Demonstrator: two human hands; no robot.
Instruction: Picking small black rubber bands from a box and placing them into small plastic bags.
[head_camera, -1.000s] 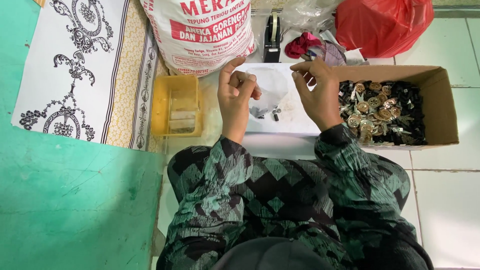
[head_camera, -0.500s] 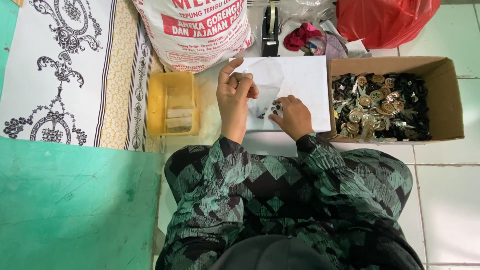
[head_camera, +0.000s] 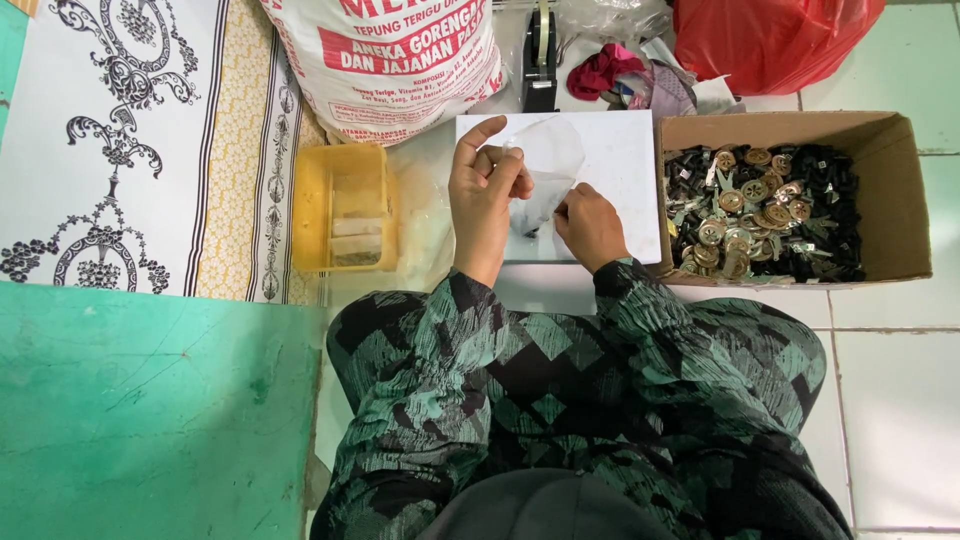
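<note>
Head view shows the right hand (head_camera: 590, 225) now pulled nearer, fingers curled (contents hidden), while the left hand (head_camera: 485, 190) still pinches the clear plastic bag (head_camera: 548, 165).

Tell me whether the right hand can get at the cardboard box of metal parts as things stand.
Probably yes. The right hand rests on the white board, right beside the open-topped cardboard box; only the box's low wall lies between.

White sack with red label (head_camera: 385, 60) top centre, open brown carton (head_camera: 900, 200) right, red bag (head_camera: 775, 40) above it
</note>
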